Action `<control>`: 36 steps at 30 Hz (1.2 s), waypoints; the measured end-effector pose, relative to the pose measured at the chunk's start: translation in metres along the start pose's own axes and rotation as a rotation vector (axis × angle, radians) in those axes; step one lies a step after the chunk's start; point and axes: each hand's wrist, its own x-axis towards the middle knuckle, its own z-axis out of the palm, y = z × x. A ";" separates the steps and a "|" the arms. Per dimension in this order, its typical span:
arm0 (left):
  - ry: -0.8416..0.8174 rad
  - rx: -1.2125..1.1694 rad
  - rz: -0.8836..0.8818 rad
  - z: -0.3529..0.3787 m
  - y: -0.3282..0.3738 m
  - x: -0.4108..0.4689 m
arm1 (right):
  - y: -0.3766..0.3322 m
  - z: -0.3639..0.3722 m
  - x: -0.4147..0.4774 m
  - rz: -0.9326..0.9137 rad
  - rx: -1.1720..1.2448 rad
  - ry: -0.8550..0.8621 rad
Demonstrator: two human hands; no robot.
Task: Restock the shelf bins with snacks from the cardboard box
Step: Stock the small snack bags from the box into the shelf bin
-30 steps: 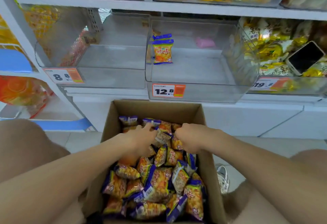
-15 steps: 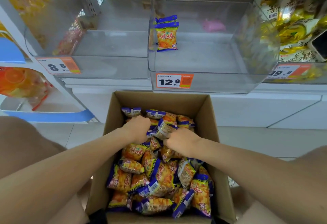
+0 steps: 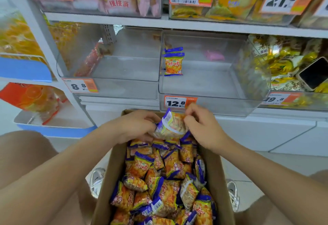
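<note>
A brown cardboard box [image 3: 214,180] sits on the floor between my knees, full of small orange-and-blue snack packets [image 3: 159,180]. Above its far end my left hand [image 3: 136,126] and my right hand [image 3: 200,127] together grip a bunch of these snack packets [image 3: 171,125], lifted clear of the pile. Straight ahead is a clear plastic shelf bin [image 3: 204,86] with a 12.8 price tag [image 3: 175,102]. One or two of the same packets [image 3: 173,63] stand at that bin's back left, and a pink item [image 3: 214,57] lies at its back.
Another clear bin [image 3: 124,75] with an 8.8 tag is to the left. A bin of gold-wrapped snacks [image 3: 284,65] with a dark phone [image 3: 314,73] on top is to the right. Fuller bins line the upper shelf. My shoes [image 3: 96,180] flank the box.
Both hands were down among the packets in the box; they have closed on a bunch and raised it above the box's far end. The view has tilted upward.
</note>
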 end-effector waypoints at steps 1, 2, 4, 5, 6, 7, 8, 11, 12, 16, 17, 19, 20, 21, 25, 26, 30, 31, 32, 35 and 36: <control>-0.021 -0.092 0.003 0.000 0.007 -0.006 | -0.006 -0.003 0.000 -0.024 0.079 0.104; -0.032 -0.171 0.013 0.000 0.015 -0.013 | -0.011 -0.005 0.000 -0.056 0.141 0.181; -0.039 -0.230 0.072 -0.002 0.026 -0.024 | -0.020 -0.011 0.000 -0.139 0.186 0.297; -0.027 -0.204 0.128 -0.003 0.030 -0.029 | -0.024 -0.014 0.001 -0.185 0.156 0.348; 0.014 -0.145 0.204 -0.004 0.034 -0.035 | -0.028 -0.017 0.001 -0.227 0.116 0.378; 0.088 -0.078 0.288 -0.006 0.038 -0.039 | -0.030 -0.020 0.000 -0.262 0.087 0.382; 0.174 -0.028 0.365 -0.007 0.041 -0.043 | -0.031 -0.021 0.001 -0.282 0.069 0.363; 0.314 -0.081 0.523 -0.009 0.046 -0.048 | -0.032 -0.023 0.003 -0.293 0.055 0.270; 0.334 -0.108 0.555 -0.008 0.047 -0.048 | -0.033 -0.024 0.004 -0.294 0.070 0.239; 0.357 -0.247 0.592 -0.004 0.054 -0.045 | -0.041 -0.028 0.005 -0.378 0.110 0.154; 0.370 -0.264 0.589 -0.004 0.056 -0.043 | -0.042 -0.027 0.006 -0.376 0.109 0.150; 0.399 -0.263 0.576 -0.004 0.057 -0.040 | -0.043 -0.027 0.007 -0.329 0.127 0.162; 0.415 -0.255 0.571 -0.005 0.058 -0.039 | -0.044 -0.027 0.008 -0.290 0.155 0.173; 0.428 -0.256 0.571 -0.005 0.058 -0.037 | -0.044 -0.027 0.010 -0.243 0.203 0.178; 0.425 -0.295 0.559 -0.010 0.059 -0.033 | -0.048 -0.036 0.019 -0.042 0.480 0.160; 0.423 -0.286 0.548 -0.011 0.059 -0.032 | -0.049 -0.039 0.022 -0.007 0.537 0.154; 0.463 -0.303 0.523 -0.012 0.057 -0.027 | -0.052 -0.044 0.029 0.107 0.729 0.128; 0.486 -0.314 0.519 -0.012 0.057 -0.025 | -0.054 -0.045 0.030 0.137 0.795 0.103; 0.508 -0.322 0.517 -0.013 0.057 -0.025 | -0.057 -0.046 0.031 0.163 0.864 0.079; 0.553 -0.295 0.517 -0.014 0.057 -0.022 | -0.062 -0.049 0.035 0.267 1.087 0.077; 0.559 -0.286 0.514 -0.014 0.057 -0.021 | -0.061 -0.050 0.036 0.275 1.101 0.086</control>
